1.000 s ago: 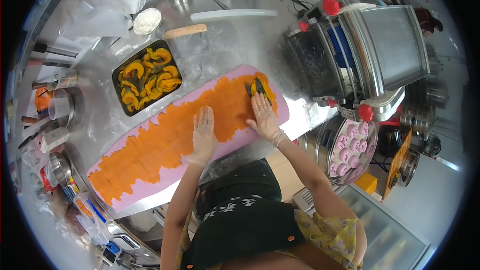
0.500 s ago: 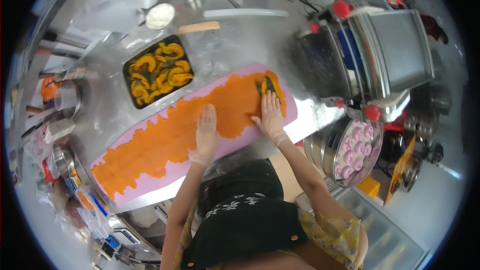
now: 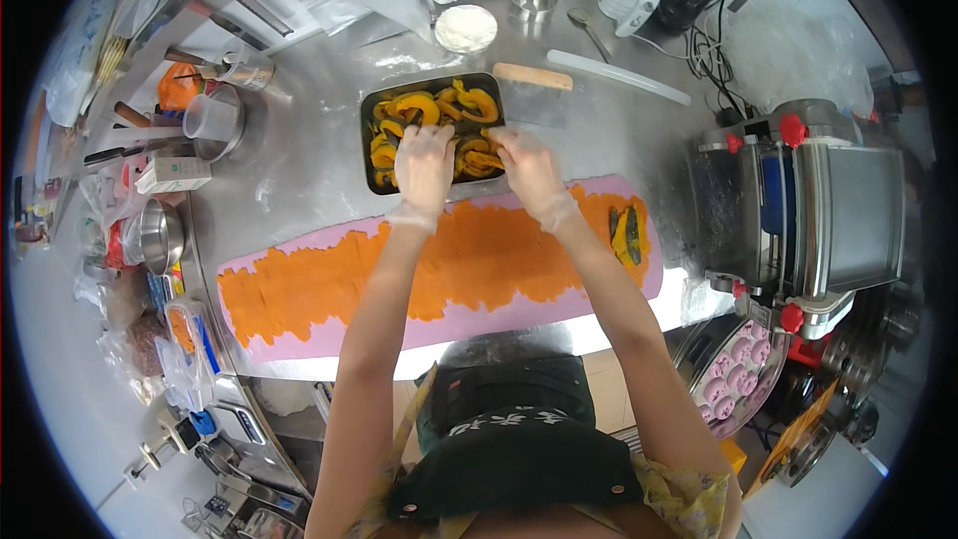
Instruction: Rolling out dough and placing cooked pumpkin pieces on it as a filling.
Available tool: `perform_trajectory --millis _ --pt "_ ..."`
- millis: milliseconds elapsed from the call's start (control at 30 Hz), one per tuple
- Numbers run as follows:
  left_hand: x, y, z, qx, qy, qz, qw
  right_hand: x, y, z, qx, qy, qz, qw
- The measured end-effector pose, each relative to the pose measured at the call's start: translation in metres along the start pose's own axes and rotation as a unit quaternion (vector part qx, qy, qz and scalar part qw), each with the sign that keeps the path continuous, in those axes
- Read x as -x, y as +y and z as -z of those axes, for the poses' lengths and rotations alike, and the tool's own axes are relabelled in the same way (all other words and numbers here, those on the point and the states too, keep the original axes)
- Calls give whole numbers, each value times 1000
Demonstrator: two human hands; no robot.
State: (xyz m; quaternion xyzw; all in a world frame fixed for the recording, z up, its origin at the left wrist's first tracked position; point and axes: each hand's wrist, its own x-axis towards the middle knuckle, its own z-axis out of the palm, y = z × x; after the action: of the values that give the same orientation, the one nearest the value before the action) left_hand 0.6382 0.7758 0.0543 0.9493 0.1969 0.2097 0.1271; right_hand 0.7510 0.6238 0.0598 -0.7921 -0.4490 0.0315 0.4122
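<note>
A dark rectangular tray (image 3: 369,155) holds many cooked pumpkin slices (image 3: 419,105), yellow with dark green skin. Both my hands wear clear plastic gloves and reach over it. My left hand (image 3: 425,168) is over the near left part, its curled fingers closed on slices, the tips partly hidden. At the tray's right side, my right hand (image 3: 532,175) has its fingers pinched at slices by the rim. Below my wrists lies a long pink dough sheet (image 3: 309,342) covered with a ragged orange layer (image 3: 449,260). A few pumpkin slices (image 3: 626,236) rest near its right end.
Beyond the tray are a wooden-handled scraper (image 3: 534,76), a bowl of white powder (image 3: 466,30), a white rod (image 3: 619,77) and a spoon (image 3: 591,33). A dough-rolling machine (image 3: 798,210) stands right, above a steamer of pink buns (image 3: 738,374). Bowls and tools line the left.
Both hands have left the orange-covered dough and moved up to the tray, closing from flat to curled. The slices at the dough's right end are uncovered. The view has shifted and turned.
</note>
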Motion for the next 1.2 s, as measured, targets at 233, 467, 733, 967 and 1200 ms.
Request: perform_trajectory --millis 233,467,733,967,1200 --pt "-58 -70 -20 -158 -55 47 985 -59 33 -48 325 -196 28 925" --pt "-79 -79 -25 -134 -249 -207 937 -68 67 -47 356 -223 125 899" --pt "-65 -83 23 -34 -146 -72 986 -61 58 -38 68 -278 28 958" --pt "-8 -49 52 272 -24 286 919 -57 49 -37 198 -249 100 943" --pt "103 -13 7 567 -113 529 622 -59 40 -29 34 -239 -45 969"
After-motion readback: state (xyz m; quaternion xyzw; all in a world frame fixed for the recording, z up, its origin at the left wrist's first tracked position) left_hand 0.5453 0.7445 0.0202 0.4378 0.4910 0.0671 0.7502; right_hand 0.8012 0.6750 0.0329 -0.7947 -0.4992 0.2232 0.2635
